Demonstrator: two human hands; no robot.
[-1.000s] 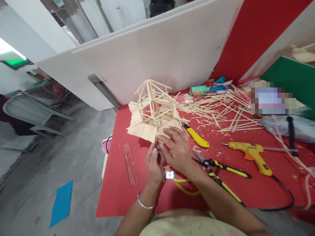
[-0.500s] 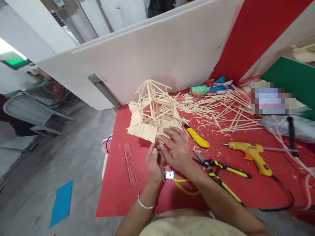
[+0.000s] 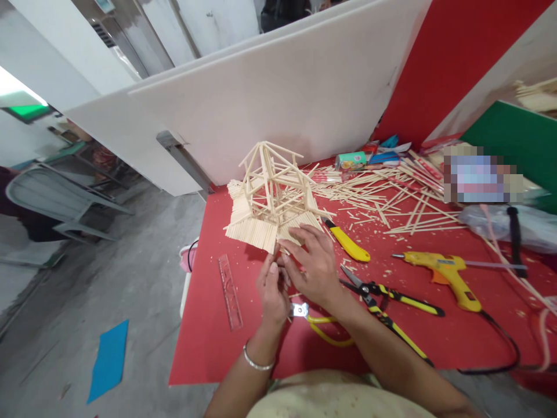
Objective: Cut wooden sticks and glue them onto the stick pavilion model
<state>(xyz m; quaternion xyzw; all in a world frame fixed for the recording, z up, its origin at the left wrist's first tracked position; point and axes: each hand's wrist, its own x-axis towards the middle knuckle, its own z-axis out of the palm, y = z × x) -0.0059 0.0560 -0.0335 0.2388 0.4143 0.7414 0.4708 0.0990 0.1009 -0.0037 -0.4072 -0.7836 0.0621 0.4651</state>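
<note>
A pavilion-like model of thin pale wooden sticks (image 3: 252, 231) stands on the red table, with an open frame rising above slanted panels of sticks laid side by side. At its near corner is my left hand (image 3: 273, 290), thumb and fingers closed in a pinch on the edge. My right hand (image 3: 315, 264) comes from the right, its bent fingers closing on the near panel's edge beside the left fingertips. What lies between the fingertips is hidden. Yellow-handled scissors (image 3: 300, 310) lie partly under my right wrist.
Right of the model lie a yellow utility knife (image 3: 350, 244), black-and-yellow shears (image 3: 383, 290) and a yellow glue gun (image 3: 452, 273) with its cord. A clear ruler (image 3: 230, 293) is at the left. Loose sticks (image 3: 369, 188) and a green can (image 3: 350, 161) lie behind, before a white partition (image 3: 282, 104).
</note>
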